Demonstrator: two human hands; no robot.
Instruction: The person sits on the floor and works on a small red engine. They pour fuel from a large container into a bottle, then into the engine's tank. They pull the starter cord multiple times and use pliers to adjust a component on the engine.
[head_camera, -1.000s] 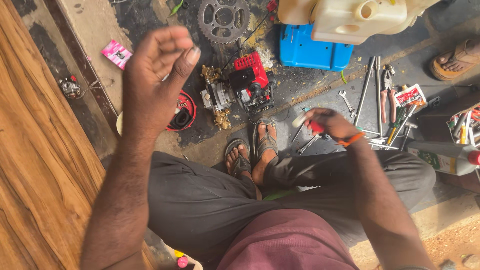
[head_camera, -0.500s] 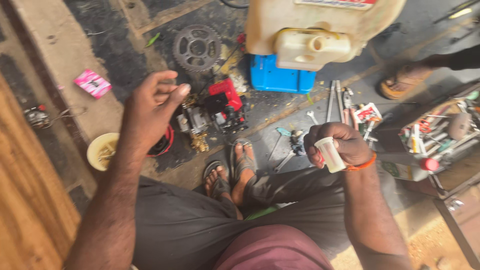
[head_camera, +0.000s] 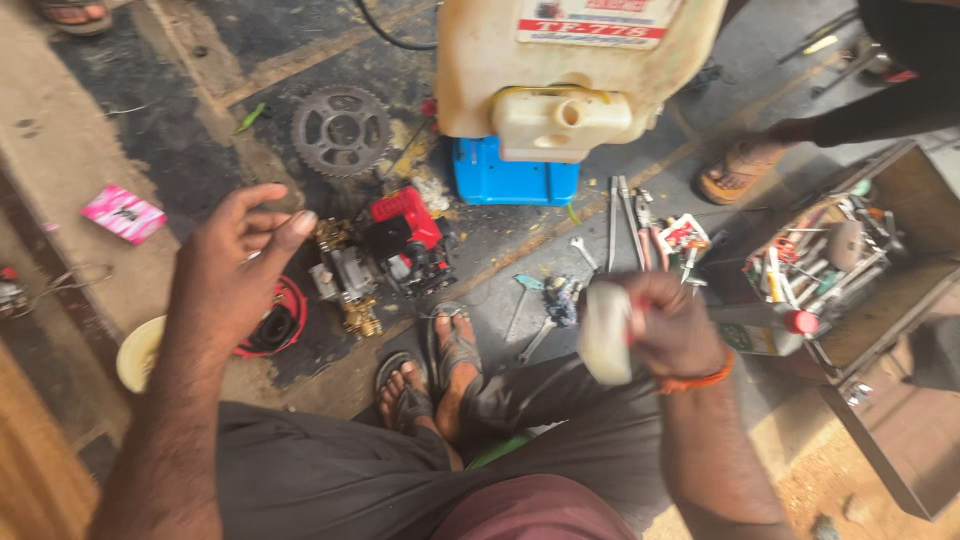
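Head view, looking down past the knees: the right hand (head_camera: 668, 325) is closed around a small whitish cylinder, probably a plastic cup or tub (head_camera: 605, 333), held in the air above the right thigh; its outline is smeared by motion blur, so the exact kind cannot be told. The left hand (head_camera: 235, 275) is raised and empty, fingers loosely curled, thumb apart, hovering over a red ring-shaped part with black cable (head_camera: 277, 318) on the floor. A slip could be judged likely: the cup looks smooth and light, and if it holds anything, a quick swing could spill it onto the small red engine with brass fittings (head_camera: 385, 255) lying just beyond the sandalled feet (head_camera: 430, 375). The bare toes sit near hard, angular metal, so a dropped item or a shifted foot could cause a knock. Loose spanners and pliers (head_camera: 625, 215) are scattered on the grimy, oil-darkened concrete floor (head_camera: 150, 130), where they could be kicked. A toothed steel sprocket (head_camera: 341, 130) lies far left, flat and dull grey. A cream plastic tank (head_camera: 560, 70) on a blue base (head_camera: 515, 180) stands at the far side, glossy and rounded. An open toolbox (head_camera: 850, 260) is crowded with tools at the right, and another person's sandalled foot (head_camera: 735, 170) rests near it.
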